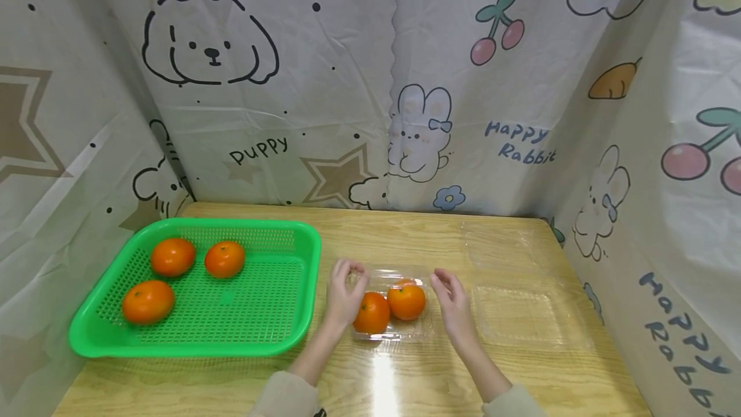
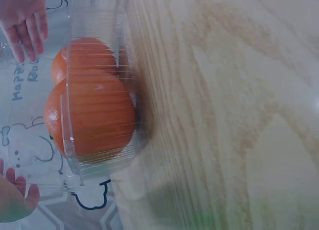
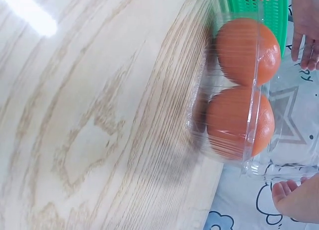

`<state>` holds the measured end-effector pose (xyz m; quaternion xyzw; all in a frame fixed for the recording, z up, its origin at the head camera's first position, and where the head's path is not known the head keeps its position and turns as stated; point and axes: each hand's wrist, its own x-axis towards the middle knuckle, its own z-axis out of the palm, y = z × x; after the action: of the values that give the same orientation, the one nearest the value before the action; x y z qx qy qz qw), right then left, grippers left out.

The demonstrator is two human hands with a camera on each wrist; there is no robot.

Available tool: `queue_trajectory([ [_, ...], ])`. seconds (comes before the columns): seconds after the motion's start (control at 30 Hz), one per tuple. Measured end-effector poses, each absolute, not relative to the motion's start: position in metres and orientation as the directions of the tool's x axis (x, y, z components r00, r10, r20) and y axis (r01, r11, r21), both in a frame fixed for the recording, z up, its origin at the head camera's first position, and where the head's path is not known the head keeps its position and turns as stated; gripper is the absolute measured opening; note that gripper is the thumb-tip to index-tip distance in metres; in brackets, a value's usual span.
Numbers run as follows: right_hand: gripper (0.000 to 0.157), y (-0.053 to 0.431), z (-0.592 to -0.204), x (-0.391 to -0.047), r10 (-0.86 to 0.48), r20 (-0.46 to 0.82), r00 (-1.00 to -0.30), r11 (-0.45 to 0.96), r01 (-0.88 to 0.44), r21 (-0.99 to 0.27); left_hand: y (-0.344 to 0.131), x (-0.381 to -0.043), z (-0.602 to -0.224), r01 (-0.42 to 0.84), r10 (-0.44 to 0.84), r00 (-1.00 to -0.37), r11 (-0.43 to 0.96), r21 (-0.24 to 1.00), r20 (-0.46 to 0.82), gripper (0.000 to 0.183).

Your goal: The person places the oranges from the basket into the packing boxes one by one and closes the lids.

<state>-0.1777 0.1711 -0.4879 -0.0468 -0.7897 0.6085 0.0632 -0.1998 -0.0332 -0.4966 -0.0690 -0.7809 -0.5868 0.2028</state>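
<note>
A clear plastic clamshell box (image 1: 393,338) stands on the table with two oranges (image 1: 372,313) in it, side by side. Its see-through lid (image 1: 384,273) tilts up at the back. My left hand (image 1: 345,295) is at the lid's left side, fingers loosely bent. On the opposite side, my right hand (image 1: 454,307) has its fingertips close to the lid's right edge. Through the left wrist view the right hand (image 2: 25,23) shows nearly straight fingers. In the right wrist view, the left hand's (image 3: 306,36) fingers also extend loosely, beyond the oranges (image 3: 240,123).
To the left sits a green plastic basket (image 1: 231,351) holding three oranges (image 1: 224,259). Another clear plastic container (image 1: 521,317) lies open on the right. Printed curtains (image 1: 324,101) enclose the wooden table (image 1: 417,378) at the back and sides.
</note>
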Motion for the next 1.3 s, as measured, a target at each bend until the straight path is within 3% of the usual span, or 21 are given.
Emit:
queue_trajectory([
  [0.37, 0.048, 0.166, -0.495, -0.169, 0.153, 0.049, -0.987, 0.237, -0.011, -0.971, -0.036, -0.189, -0.507, 0.412, -0.073, -0.886, 0.330, 0.849, 0.458, 0.012],
  [1.0, 0.045, 0.167, -0.524, -0.153, 0.155, 0.170, -0.973, 0.312, -0.115, -0.943, -0.048, -0.176, -0.535, 0.621, 0.089, -0.745, 0.457, 0.637, 0.661, 0.015],
  [1.3, 0.046, 0.160, -0.508, -0.137, 0.134, 0.225, -0.965, 0.350, -0.166, -0.922, -0.055, -0.171, -0.545, 0.677, 0.174, -0.702, 0.465, 0.571, 0.691, 0.015],
])
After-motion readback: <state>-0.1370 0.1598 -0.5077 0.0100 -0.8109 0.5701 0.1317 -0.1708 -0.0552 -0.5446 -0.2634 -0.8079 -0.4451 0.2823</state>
